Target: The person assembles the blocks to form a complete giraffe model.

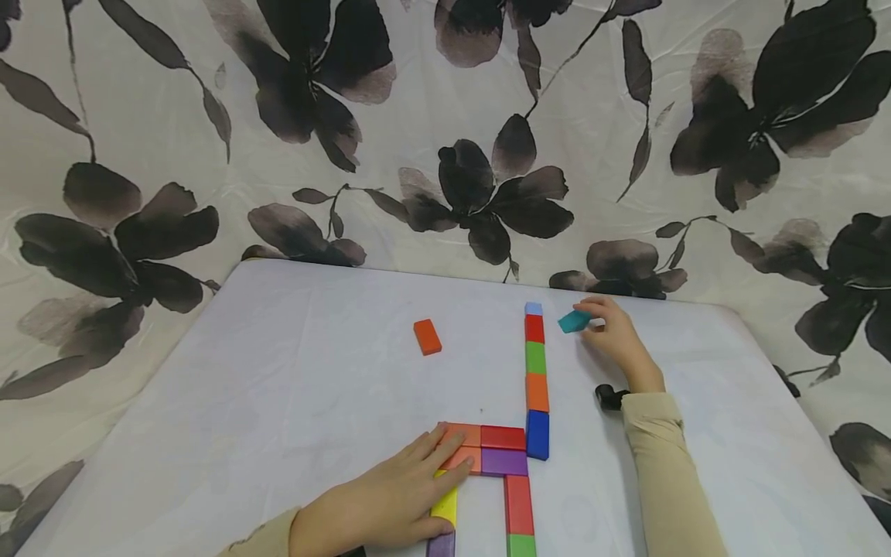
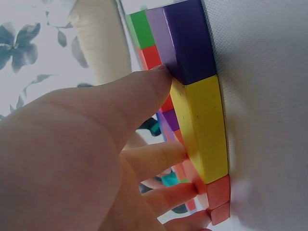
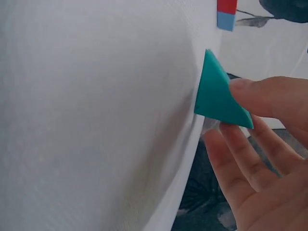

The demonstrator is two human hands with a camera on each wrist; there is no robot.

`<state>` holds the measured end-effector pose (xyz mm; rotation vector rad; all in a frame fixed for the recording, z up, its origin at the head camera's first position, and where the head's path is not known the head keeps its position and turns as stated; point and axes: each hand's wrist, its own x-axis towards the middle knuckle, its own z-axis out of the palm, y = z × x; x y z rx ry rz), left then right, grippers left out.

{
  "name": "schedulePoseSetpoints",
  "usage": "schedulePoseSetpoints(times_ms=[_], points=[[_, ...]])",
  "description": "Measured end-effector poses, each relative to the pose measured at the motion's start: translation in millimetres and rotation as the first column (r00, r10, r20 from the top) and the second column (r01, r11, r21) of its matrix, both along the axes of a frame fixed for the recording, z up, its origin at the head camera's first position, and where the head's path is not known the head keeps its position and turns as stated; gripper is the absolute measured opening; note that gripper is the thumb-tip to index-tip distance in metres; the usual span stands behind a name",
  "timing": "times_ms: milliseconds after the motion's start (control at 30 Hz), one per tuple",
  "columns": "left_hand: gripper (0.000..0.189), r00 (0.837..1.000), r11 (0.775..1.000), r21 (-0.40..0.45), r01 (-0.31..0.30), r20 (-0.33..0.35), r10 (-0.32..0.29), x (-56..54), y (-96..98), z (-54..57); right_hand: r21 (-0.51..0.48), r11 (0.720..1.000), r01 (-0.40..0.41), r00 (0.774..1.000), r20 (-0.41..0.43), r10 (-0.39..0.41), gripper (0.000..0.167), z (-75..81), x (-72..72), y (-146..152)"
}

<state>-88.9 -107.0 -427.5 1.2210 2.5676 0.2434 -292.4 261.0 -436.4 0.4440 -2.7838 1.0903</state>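
My right hand (image 1: 616,338) pinches a teal triangular block (image 1: 574,321) between thumb and fingers, right of the far end of a column of blocks. In the right wrist view the triangle (image 3: 216,94) has its point up, held just off the white surface. My left hand (image 1: 390,491) lies with fingers spread over the near blocks. Its fingertips touch the orange blocks (image 1: 465,435), and its thumb is by the seam of the yellow block (image 2: 204,130) and a purple block (image 2: 187,43). Beside the orange pair lie a red block (image 1: 503,438) and a purple block (image 1: 504,462).
The column runs away from me: blue block (image 1: 538,435), orange, green, red, then a light blue block (image 1: 533,309). A loose orange block (image 1: 428,337) lies left of it. Nearer are a red block (image 1: 518,504) and a green block (image 1: 521,545). Floral cloth (image 1: 390,232) hangs behind the table.
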Motion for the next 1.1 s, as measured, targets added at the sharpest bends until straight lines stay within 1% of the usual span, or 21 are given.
schedulePoseSetpoints(times_ms=[67, 133, 333, 400, 500, 600, 667, 733, 833, 967, 1100], points=[[0.068, 1.0, 1.0, 0.001, -0.001, -0.001, 0.001, 0.2, -0.6, 0.1, 0.02, 1.0, 0.01, 1.0, -0.001, -0.01, 0.043, -0.9, 0.9, -1.3], [0.068, 1.0, 1.0, 0.004, 0.0, 0.0, 0.0, 0.2, -0.9, 0.1, 0.04, 0.999, 0.025, 1.0, 0.016, -0.026, 0.041, -1.2, 2.1, -2.3], [0.068, 1.0, 1.0, 0.004, 0.003, -0.011, -0.003, 0.2, -1.2, 0.2, 0.081, 0.994, 0.068, 0.991, 0.114, -0.077, 0.032, -2.1, 5.0, -4.5], [0.068, 1.0, 1.0, 0.003, 0.001, -0.009, -0.001, 0.2, -1.1, 0.3, 0.052, 0.995, 0.088, 0.985, 0.145, -0.095, 0.031, -3.1, 6.0, -4.6], [0.068, 1.0, 1.0, 0.005, 0.002, -0.005, -0.002, 0.1, -0.7, 0.5, -0.019, 0.994, 0.108, 0.976, 0.191, -0.103, 0.033, -5.8, 7.0, -2.7], [0.067, 1.0, 1.0, 0.004, 0.005, -0.01, -0.005, -0.1, -0.2, 0.6, -0.103, 0.986, 0.133, 0.965, 0.24, -0.105, 0.037, -9.3, 7.2, 0.6], [0.067, 1.0, 1.0, 0.001, 0.003, -0.012, -0.003, 0.0, -0.1, 0.7, -0.143, 0.978, 0.15, 0.958, 0.267, -0.108, 0.041, -11.2, 7.1, 2.0], [0.067, 1.0, 1.0, -0.002, -0.001, -0.008, 0.001, 0.1, -0.1, 0.7, -0.16, 0.972, 0.173, 0.951, 0.282, -0.123, 0.044, -12.8, 6.9, 2.9], [0.068, 1.0, 1.0, -0.004, -0.005, -0.009, 0.005, 0.5, -0.2, 0.4, -0.156, 0.966, 0.209, 0.944, 0.292, -0.157, 0.045, -14.1, 7.0, 2.9], [0.068, 1.0, 1.0, -0.005, -0.002, -0.015, 0.002, 0.5, -0.4, -0.3, -0.159, 0.961, 0.227, 0.942, 0.285, -0.176, 0.043, -14.7, 7.6, 2.2], [0.068, 1.0, 1.0, -0.003, -0.003, -0.011, 0.003, 0.2, -0.6, -0.9, -0.168, 0.963, 0.212, 0.95, 0.265, -0.163, 0.041, -14.7, 8.3, 1.6]])
